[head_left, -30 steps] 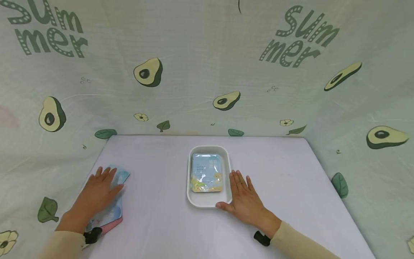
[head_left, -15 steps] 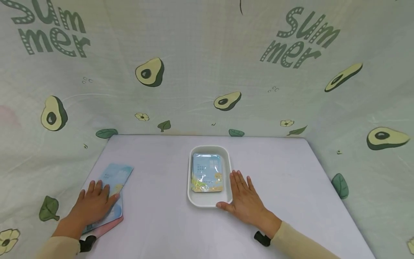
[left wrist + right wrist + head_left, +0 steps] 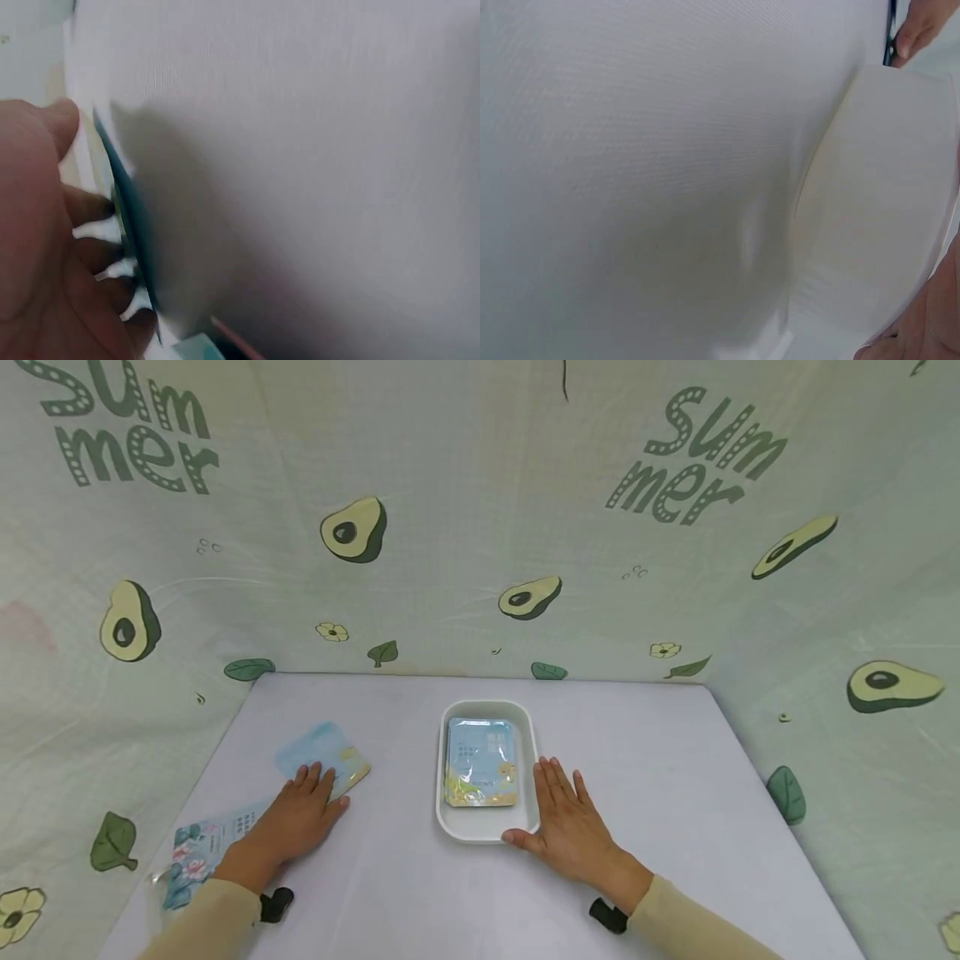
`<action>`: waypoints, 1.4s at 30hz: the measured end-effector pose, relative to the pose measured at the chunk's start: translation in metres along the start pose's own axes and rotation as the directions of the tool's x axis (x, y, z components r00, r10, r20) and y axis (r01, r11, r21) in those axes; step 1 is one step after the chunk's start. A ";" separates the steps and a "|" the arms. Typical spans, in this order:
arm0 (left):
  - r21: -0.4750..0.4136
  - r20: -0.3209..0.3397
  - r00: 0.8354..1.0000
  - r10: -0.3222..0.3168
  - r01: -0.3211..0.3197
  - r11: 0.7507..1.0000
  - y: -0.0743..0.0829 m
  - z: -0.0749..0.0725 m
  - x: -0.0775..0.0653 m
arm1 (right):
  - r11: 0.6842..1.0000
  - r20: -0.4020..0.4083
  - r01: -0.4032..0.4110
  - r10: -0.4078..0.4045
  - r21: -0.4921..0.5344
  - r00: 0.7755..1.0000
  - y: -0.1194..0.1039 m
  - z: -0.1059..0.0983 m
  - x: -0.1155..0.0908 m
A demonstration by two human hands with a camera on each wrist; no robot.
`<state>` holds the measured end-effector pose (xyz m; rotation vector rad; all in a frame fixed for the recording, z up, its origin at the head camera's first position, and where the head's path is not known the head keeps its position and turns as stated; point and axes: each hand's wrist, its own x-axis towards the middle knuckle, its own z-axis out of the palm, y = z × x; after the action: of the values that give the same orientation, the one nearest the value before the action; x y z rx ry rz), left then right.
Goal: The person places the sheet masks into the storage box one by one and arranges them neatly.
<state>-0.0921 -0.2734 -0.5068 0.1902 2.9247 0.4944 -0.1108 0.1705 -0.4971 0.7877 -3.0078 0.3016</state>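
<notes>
My left hand lies over a flat blue packet left of the tray, fingers nearly straight on its upper face. In the left wrist view the packet shows edge-on beside the fingertips, casting a shadow; whether it touches the table I cannot tell. A white tray stands mid-table and holds a similar blue packet; any beneath it are hidden. My right hand rests against the tray's right side, with its fingers straight and thumb by the near corner. The tray's outer wall fills much of the right wrist view.
Partly under the left forearm lies a blue packet with pink flowers, and a clear plastic edge shows beside it. The white table is bounded by hanging cloth with avocado prints at the back and sides.
My left hand has moved right toward the tray, and the blue packet has come along, away from the other packets. The flowered packet now shows. My right hand and the tray have stayed put.
</notes>
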 end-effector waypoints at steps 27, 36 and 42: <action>0.281 -0.048 0.997 0.063 -0.047 0.959 -0.017 -0.031 0.056 | 1.000 0.021 -0.009 0.009 -0.017 1.000 0.000 -0.001 0.000; 0.290 -0.135 0.989 0.058 -0.016 0.957 -0.014 -0.036 0.059 | 1.000 0.005 -0.002 0.002 -0.019 1.000 -0.001 0.000 0.000; 0.337 -0.270 0.956 0.115 -0.018 0.941 -0.012 -0.037 0.059 | 1.000 0.007 -0.005 0.005 -0.005 1.000 0.000 0.001 -0.001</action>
<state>-0.1584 -0.2872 -0.4847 0.2832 3.2808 0.0299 -0.1098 0.1703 -0.4981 0.7833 -3.0161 0.2915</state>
